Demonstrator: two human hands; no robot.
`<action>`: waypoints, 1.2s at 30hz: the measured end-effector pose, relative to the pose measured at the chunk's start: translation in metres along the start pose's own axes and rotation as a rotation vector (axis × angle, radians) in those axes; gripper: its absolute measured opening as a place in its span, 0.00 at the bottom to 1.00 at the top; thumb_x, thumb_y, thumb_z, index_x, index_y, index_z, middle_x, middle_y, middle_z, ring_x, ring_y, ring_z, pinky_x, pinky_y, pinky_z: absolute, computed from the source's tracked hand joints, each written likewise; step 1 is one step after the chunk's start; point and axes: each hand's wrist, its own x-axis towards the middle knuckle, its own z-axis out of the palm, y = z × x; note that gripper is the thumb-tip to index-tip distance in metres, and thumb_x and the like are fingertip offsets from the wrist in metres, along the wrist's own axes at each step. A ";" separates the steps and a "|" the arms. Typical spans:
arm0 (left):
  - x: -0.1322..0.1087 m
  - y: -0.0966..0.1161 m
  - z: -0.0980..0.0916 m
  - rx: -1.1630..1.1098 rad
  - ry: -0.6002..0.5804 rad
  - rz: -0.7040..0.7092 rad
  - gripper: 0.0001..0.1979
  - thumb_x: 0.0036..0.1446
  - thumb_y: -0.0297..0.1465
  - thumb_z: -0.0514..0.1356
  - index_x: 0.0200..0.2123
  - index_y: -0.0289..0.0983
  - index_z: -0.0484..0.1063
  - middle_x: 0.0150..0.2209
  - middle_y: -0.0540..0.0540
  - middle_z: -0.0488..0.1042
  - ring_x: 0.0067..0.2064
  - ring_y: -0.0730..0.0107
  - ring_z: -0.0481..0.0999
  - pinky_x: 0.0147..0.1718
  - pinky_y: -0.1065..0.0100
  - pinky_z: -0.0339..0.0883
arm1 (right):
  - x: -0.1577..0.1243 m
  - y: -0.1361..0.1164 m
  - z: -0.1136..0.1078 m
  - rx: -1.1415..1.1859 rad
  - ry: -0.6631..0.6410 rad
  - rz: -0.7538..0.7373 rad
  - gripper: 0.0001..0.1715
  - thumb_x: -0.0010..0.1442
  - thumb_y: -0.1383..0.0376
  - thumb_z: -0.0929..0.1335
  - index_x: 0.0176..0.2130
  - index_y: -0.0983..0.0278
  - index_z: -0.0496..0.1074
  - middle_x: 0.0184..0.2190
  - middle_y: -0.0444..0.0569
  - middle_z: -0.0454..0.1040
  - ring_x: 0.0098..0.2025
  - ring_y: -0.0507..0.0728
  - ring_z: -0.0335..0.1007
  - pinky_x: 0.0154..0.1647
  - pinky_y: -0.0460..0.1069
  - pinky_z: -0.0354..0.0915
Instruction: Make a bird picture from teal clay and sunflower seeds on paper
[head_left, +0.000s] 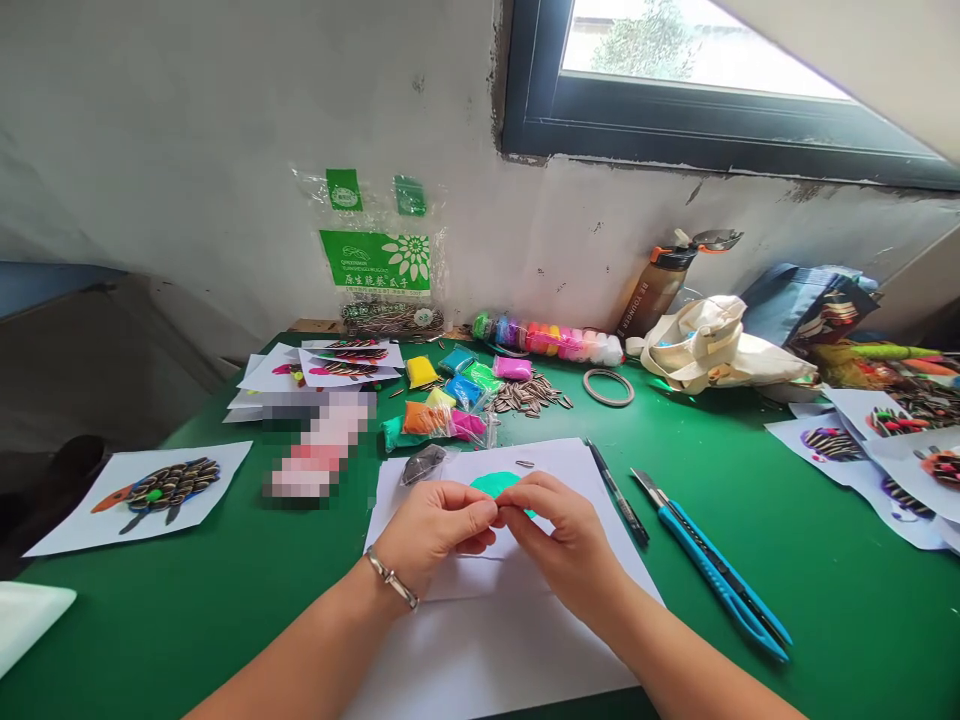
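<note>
Over the white paper, my left hand and my right hand meet with thumbs and fingertips pinched together. Whatever small thing sits between the fingertips is too hidden to name. Behind them a flat turquoise clay shape lies on the sheet, partly covered by my right fingers. A single sunflower seed rests above that shape. Just beyond my left hand is a small clear bag with dark clay. A black pen lies along the paper's right edge.
A blue utility knife lies right of the pen. Clay packets and a sunflower seed pile are behind the paper. A seed-covered picture lies left; more pictures lie right. A bottle and cloth bag stand at the back.
</note>
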 end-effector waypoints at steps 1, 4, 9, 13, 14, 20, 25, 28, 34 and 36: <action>0.000 0.000 0.000 0.001 -0.001 0.002 0.16 0.42 0.42 0.69 0.27 0.34 0.78 0.24 0.49 0.73 0.28 0.73 0.72 0.32 0.70 0.66 | -0.001 0.000 0.000 -0.017 0.007 -0.021 0.08 0.58 0.72 0.65 0.32 0.63 0.75 0.28 0.46 0.72 0.32 0.52 0.68 0.33 0.47 0.64; 0.000 0.000 0.001 0.003 -0.001 0.005 0.16 0.42 0.42 0.69 0.27 0.34 0.77 0.23 0.50 0.73 0.27 0.74 0.72 0.30 0.71 0.66 | -0.001 -0.001 0.001 -0.050 0.024 -0.061 0.08 0.58 0.72 0.66 0.34 0.63 0.75 0.29 0.47 0.72 0.32 0.53 0.68 0.33 0.47 0.64; 0.000 0.001 0.002 -0.002 0.011 0.003 0.16 0.41 0.42 0.70 0.26 0.34 0.77 0.23 0.50 0.73 0.27 0.74 0.71 0.30 0.71 0.66 | -0.001 -0.003 0.001 -0.068 0.037 -0.095 0.08 0.58 0.72 0.66 0.35 0.63 0.75 0.30 0.48 0.72 0.33 0.52 0.69 0.33 0.47 0.65; 0.000 0.002 0.002 0.007 -0.004 -0.010 0.16 0.42 0.42 0.69 0.27 0.34 0.77 0.23 0.49 0.73 0.27 0.73 0.71 0.31 0.70 0.66 | -0.001 -0.001 0.000 -0.083 0.029 -0.099 0.09 0.60 0.72 0.64 0.33 0.62 0.73 0.28 0.46 0.71 0.31 0.52 0.67 0.32 0.47 0.64; 0.000 0.002 0.002 0.008 -0.005 -0.013 0.16 0.42 0.42 0.69 0.27 0.34 0.77 0.23 0.49 0.73 0.28 0.73 0.71 0.32 0.70 0.66 | -0.001 -0.001 0.000 -0.089 0.026 -0.095 0.09 0.60 0.71 0.64 0.33 0.62 0.73 0.28 0.46 0.71 0.31 0.52 0.67 0.32 0.47 0.64; -0.001 0.003 0.003 0.020 -0.015 0.003 0.16 0.42 0.42 0.69 0.27 0.34 0.77 0.23 0.49 0.73 0.27 0.74 0.70 0.31 0.70 0.65 | -0.002 -0.001 0.000 -0.100 0.019 -0.092 0.08 0.60 0.71 0.64 0.33 0.62 0.72 0.29 0.46 0.71 0.32 0.52 0.66 0.33 0.47 0.63; 0.000 0.000 0.002 0.028 -0.007 0.008 0.16 0.41 0.42 0.69 0.26 0.34 0.77 0.25 0.48 0.74 0.26 0.74 0.70 0.30 0.70 0.65 | -0.001 -0.003 -0.001 -0.063 -0.016 -0.018 0.08 0.60 0.72 0.64 0.30 0.62 0.70 0.27 0.44 0.70 0.31 0.51 0.66 0.32 0.46 0.62; 0.001 -0.001 0.002 0.022 -0.016 0.015 0.16 0.41 0.42 0.69 0.26 0.34 0.77 0.25 0.48 0.74 0.26 0.74 0.70 0.30 0.70 0.65 | -0.001 -0.003 -0.002 -0.061 -0.037 0.003 0.08 0.59 0.71 0.64 0.29 0.62 0.69 0.27 0.43 0.70 0.31 0.51 0.65 0.31 0.46 0.61; 0.001 0.003 0.003 -0.034 0.017 -0.018 0.17 0.40 0.42 0.70 0.26 0.34 0.77 0.23 0.49 0.72 0.26 0.73 0.69 0.30 0.70 0.64 | -0.001 -0.004 -0.002 -0.077 -0.048 -0.007 0.07 0.59 0.71 0.65 0.34 0.61 0.72 0.31 0.46 0.71 0.33 0.52 0.67 0.32 0.47 0.63; 0.000 0.004 0.003 -0.032 0.009 -0.013 0.17 0.40 0.42 0.70 0.26 0.34 0.77 0.23 0.49 0.72 0.27 0.73 0.69 0.30 0.70 0.64 | 0.000 -0.005 -0.002 -0.082 -0.034 -0.005 0.08 0.58 0.71 0.65 0.33 0.60 0.73 0.30 0.46 0.71 0.32 0.52 0.67 0.32 0.47 0.63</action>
